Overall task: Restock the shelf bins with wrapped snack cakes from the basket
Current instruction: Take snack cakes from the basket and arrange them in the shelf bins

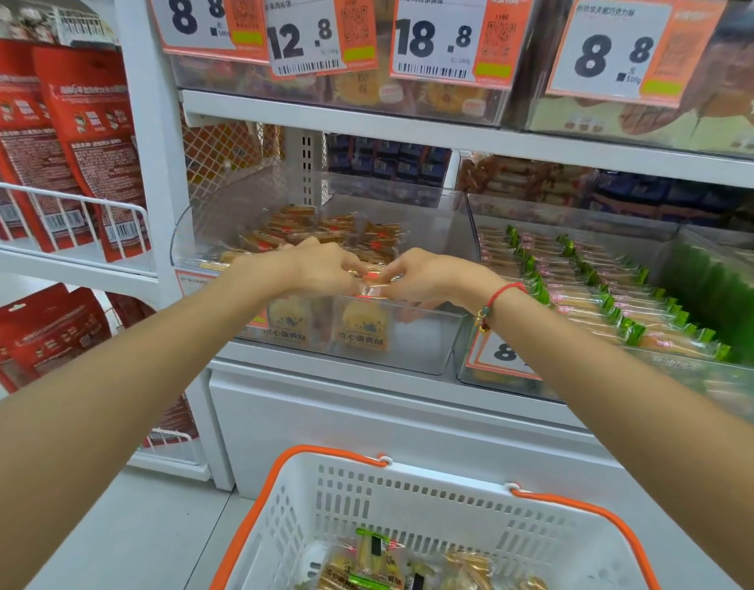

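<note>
Snack cake held over the clear bin

Snack cake (373, 283) sits pinched between my left hand (324, 268) and right hand (426, 274), above the clear bin (409, 347) front wall. I judge placing is underway; next, lower it inside. Basket (409, 496) waits at six o'clock; green-wrapped bars (601, 291) lie at three o'clock.

Basket (409, 496) cropped at bottom edge
</note>
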Demonstrator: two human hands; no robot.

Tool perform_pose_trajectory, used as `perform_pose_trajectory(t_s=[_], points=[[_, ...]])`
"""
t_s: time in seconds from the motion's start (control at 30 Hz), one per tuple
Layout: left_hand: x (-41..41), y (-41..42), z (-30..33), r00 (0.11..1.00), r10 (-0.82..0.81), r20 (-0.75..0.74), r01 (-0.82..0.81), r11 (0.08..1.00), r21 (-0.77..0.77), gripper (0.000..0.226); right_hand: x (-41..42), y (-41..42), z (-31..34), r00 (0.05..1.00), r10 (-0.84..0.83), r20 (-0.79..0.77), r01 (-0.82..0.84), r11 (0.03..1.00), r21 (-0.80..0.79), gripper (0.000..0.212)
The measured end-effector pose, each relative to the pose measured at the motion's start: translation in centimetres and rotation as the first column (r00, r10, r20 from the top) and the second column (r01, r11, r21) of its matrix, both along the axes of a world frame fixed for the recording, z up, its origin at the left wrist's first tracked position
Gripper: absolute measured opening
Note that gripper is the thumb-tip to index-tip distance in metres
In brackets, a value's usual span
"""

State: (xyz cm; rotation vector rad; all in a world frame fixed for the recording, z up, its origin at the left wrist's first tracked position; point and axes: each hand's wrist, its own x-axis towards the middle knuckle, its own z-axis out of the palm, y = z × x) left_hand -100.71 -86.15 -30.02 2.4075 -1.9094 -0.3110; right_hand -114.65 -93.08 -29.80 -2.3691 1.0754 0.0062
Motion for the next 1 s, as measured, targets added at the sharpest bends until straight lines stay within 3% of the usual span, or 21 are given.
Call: perform_pose_trajectory(t_s=[0.13, 0.27, 0.4, 0.47, 0.53, 0.63, 0.87, 0.93, 1.0], points=[[0.5, -1.0, -0.2, 0.999, 0.039, -0.009, -0.039, 0.999, 0.002, 0.043, 1.0, 0.1, -0.3, 0.997, -0.075, 0.013, 0.075, 0.996, -0.039, 0.031], [1.0, -0.5, -0.5, 0.998, 0.053, 0.02, -0.05, 0.994, -0.102, 0.041, 2.2, 0.0, -1.3, 0.98, -0.153, 0.124, 0.14, 0.984, 0.106, 0.025], [1.5, 0.1, -0.8, 0.986, 0.071, -0.148, -0.091, 0.987, -0.134, 0.047, 2.4, 0.2, -1.4, 0.984, -0.124, 0.124, 0.113, 0.989, 0.098, 0.027], [1.4, 0.0, -0.7, 0.977, 0.062, -0.206, -0.085, 0.991, -0.102, 0.05, 1.8, 0.1, -1.2, 0.992, -0.07, 0.108, 0.07, 0.998, -0.001, 0.035], [1.2, -0.1, -0.4, 0.974, 0.06, -0.217, -0.077, 0.995, -0.071, 0.052, 1.3, 0.1, -1.0, 0.994, -0.002, 0.111, 0.025, 0.977, -0.21, 0.039], [1.0, -0.3, 0.3, 0.975, 0.066, -0.211, -0.069, 0.998, -0.006, 0.052, 0.7, 0.1, -1.1, 0.987, 0.089, 0.132, -0.036, 0.933, -0.359, 0.024], [1.1, -1.1, 0.9, 0.99, 0.064, -0.128, -0.035, 0.976, 0.214, 0.052, 0.8, -0.6, -1.1, 0.995, 0.045, 0.089, -0.032, 0.989, -0.147, 0.017], [0.4, -1.0, 0.5, 0.992, 0.071, -0.105, -0.051, 0.982, 0.182, 0.051, 0.8, -0.4, -1.3, 0.995, 0.051, 0.082, -0.037, 0.987, -0.159, 0.017], [-0.3, -0.6, -0.4, 0.994, 0.093, -0.065, -0.093, 0.996, 0.007, 0.046, 0.6, 0.0, -1.6, 0.993, 0.055, 0.102, -0.034, 0.98, -0.196, 0.018]])
